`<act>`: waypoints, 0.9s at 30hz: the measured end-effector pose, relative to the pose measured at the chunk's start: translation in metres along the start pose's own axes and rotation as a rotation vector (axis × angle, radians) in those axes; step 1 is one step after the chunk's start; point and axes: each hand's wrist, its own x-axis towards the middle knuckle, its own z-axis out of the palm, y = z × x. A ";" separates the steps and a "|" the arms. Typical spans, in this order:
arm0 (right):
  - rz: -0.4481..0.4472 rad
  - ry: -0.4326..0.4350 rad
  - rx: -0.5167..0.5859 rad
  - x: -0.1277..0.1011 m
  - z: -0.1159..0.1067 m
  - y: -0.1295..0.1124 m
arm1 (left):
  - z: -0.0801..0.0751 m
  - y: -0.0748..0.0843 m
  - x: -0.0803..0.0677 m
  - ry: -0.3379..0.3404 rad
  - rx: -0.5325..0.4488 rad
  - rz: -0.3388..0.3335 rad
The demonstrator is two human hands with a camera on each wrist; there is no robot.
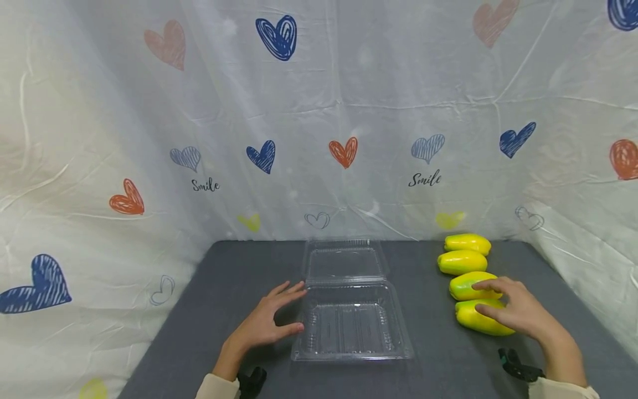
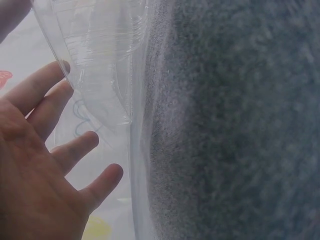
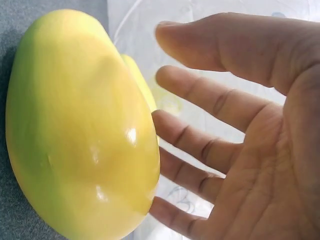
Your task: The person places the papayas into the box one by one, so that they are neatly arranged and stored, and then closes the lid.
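Note:
A clear plastic clamshell container (image 1: 349, 332) lies unfolded on the dark table, its lid (image 1: 344, 263) laid back toward the curtain. Beside its left edge is my left hand (image 1: 271, 318), thumb and fingers spread. In the left wrist view two fingertips meet the container's edge (image 2: 55, 42), with no grip on it. On the right, several glossy yellow-green fruits, shaped like mangoes or papayas, lie in a column. My right hand (image 1: 518, 307) hovers over the nearest fruit (image 1: 480, 320) and the second one (image 1: 466, 287), fingers parted from the thumb and holding nothing. The nearest fruit's yellow-green skin (image 3: 85, 125) fills the right wrist view's left side.
Two more fruits, the third (image 1: 462, 262) and the farthest (image 1: 468, 243), lie toward the back. A white curtain (image 1: 299, 116) printed with hearts surrounds the dark tabletop (image 1: 239, 266) at the back and sides. Dark straps with cameras sit at both wrists.

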 end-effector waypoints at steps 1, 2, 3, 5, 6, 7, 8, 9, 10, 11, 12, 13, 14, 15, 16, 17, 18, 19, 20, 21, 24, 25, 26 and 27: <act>-0.003 -0.005 -0.004 0.000 0.000 0.001 | 0.000 0.000 0.000 0.001 0.001 -0.002; -0.007 -0.010 -0.010 0.001 0.000 0.002 | 0.000 0.000 0.000 0.001 0.002 -0.002; -0.012 -0.016 -0.014 0.001 0.000 0.003 | 0.000 0.000 -0.001 0.002 0.004 0.000; -0.021 -0.025 -0.025 0.002 0.000 0.005 | 0.000 0.000 -0.001 0.004 0.007 0.001; -0.031 -0.031 -0.023 0.002 0.000 0.006 | 0.000 0.000 -0.001 0.006 0.010 0.001; -0.041 -0.038 -0.023 0.003 0.000 0.008 | 0.000 0.000 -0.001 0.008 0.010 0.001; -0.045 -0.042 -0.025 0.003 0.001 0.009 | 0.000 0.000 -0.001 0.011 0.011 0.003; -0.046 -0.047 -0.026 0.003 0.001 0.010 | 0.000 0.000 -0.001 0.013 0.012 0.005; -0.045 -0.053 -0.026 0.003 0.002 0.011 | 0.000 0.000 -0.001 0.015 0.012 0.008; -0.045 -0.060 -0.024 0.002 0.002 0.012 | 0.000 0.000 -0.001 0.017 0.012 0.011; -0.046 -0.068 -0.019 0.003 0.002 0.013 | 0.000 0.000 -0.001 0.018 0.012 0.015; -0.043 -0.073 -0.021 0.002 0.002 0.015 | 0.001 -0.001 -0.001 0.019 0.011 0.016; -0.037 -0.079 -0.020 0.002 0.003 0.016 | 0.001 -0.001 -0.001 0.019 0.009 0.017; -0.033 -0.088 -0.016 0.002 0.003 0.017 | 0.001 -0.001 -0.001 0.018 0.008 0.016; -0.030 -0.096 -0.011 0.002 0.003 0.019 | 0.001 -0.001 -0.001 0.017 0.007 0.015; -0.020 -0.106 -0.005 0.002 0.003 0.019 | 0.002 -0.002 -0.001 0.016 0.006 0.013; -0.010 -0.117 0.000 0.002 0.002 0.020 | 0.002 -0.002 -0.001 0.015 0.006 0.010; 0.003 -0.132 0.009 0.002 0.002 0.021 | 0.002 -0.002 -0.001 0.013 0.003 0.007; 0.015 -0.148 0.021 0.001 0.001 0.021 | 0.002 -0.002 -0.001 0.011 0.001 0.006; 0.030 -0.164 0.027 0.001 0.001 0.021 | 0.002 -0.002 -0.001 0.011 -0.001 0.007; 0.065 -0.213 0.057 0.001 0.000 0.021 | 0.002 -0.002 -0.001 0.014 -0.009 0.016; 0.077 -0.229 0.067 0.001 0.000 0.021 | 0.001 -0.002 -0.001 0.015 -0.009 0.018; 0.088 -0.242 0.074 0.000 -0.001 0.021 | 0.001 -0.002 -0.001 0.016 -0.008 0.020; 0.099 -0.256 0.079 0.000 -0.001 0.020 | 0.001 -0.002 -0.001 0.017 -0.008 0.021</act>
